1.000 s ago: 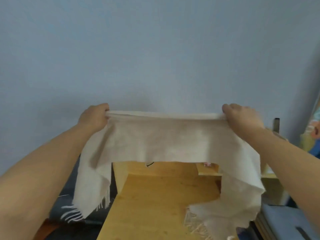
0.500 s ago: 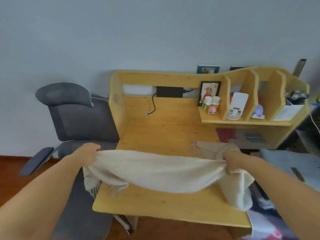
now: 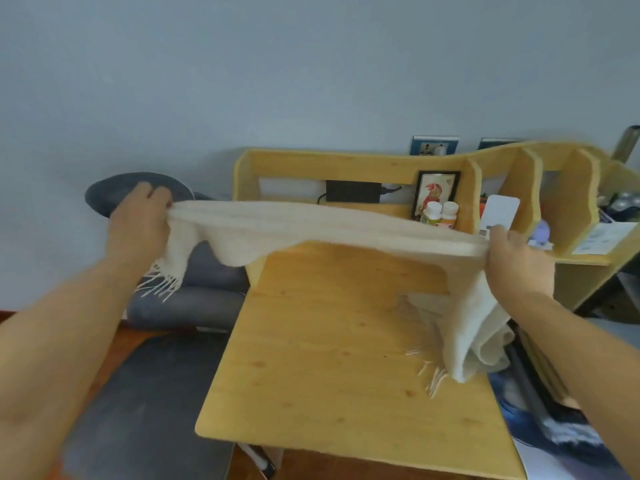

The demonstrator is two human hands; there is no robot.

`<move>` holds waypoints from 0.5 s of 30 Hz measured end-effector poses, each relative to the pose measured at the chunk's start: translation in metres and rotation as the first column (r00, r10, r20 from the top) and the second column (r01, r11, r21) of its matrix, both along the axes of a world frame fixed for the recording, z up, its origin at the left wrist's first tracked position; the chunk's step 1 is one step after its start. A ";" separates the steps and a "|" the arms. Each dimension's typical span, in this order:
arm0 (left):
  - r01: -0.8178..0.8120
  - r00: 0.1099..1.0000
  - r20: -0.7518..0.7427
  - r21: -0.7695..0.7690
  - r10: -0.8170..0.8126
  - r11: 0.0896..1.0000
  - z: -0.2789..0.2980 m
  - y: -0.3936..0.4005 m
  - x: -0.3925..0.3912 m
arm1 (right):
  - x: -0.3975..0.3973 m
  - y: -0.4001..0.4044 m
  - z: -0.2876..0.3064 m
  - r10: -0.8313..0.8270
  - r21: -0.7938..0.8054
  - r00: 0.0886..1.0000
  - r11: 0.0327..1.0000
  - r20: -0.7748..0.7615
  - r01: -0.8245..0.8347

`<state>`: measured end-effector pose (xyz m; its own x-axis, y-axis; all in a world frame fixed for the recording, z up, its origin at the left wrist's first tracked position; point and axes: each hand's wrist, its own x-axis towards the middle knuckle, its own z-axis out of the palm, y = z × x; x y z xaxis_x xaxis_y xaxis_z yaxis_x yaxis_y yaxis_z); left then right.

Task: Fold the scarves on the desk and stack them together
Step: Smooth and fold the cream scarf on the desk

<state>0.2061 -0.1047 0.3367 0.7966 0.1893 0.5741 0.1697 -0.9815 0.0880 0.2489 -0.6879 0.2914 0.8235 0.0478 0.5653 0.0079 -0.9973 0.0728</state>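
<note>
A cream scarf point(image 3: 311, 226) with fringed ends is stretched in the air above the wooden desk point(image 3: 329, 358). My left hand point(image 3: 138, 223) grips its left part, and a short fringed end hangs below that hand, off the desk's left side. My right hand point(image 3: 516, 261) grips its right part. From there the rest of the scarf drops to the desk's right edge, where it lies bunched with its fringe on the wood. No other scarf shows clearly.
A grey office chair point(image 3: 194, 299) stands left of the desk. The desk's back shelf point(image 3: 502, 188) holds a framed picture point(image 3: 434, 194), two small bottles point(image 3: 440, 213), a white device and papers. A black adapter hangs on the back panel. Blue items lie at the right.
The view dropped from the wall to the desk. Both hands lowered the scarf toward the desk, then raised and stretched it wider again, the left hand moving out over the chair.
</note>
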 end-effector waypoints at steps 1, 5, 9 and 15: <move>0.012 0.997 -0.079 0.061 -0.007 0.998 -0.016 0.010 -0.009 | -0.008 -0.003 -0.012 0.041 -0.045 0.999 0.998 -0.033 -0.042; 0.002 0.930 -0.364 0.159 0.057 0.987 -0.109 0.041 -0.061 | -0.046 -0.012 -0.078 0.134 -0.154 0.948 0.971 -0.288 -0.184; -0.218 0.724 -0.644 0.124 0.246 0.968 -0.221 0.021 -0.118 | -0.079 -0.005 -0.146 0.203 -0.238 0.846 0.904 -0.494 -0.356; -0.013 0.404 -0.896 -0.207 -0.184 0.978 -0.317 -0.101 -0.174 | -0.117 0.021 -0.220 0.068 -0.239 0.591 0.873 -0.804 -0.425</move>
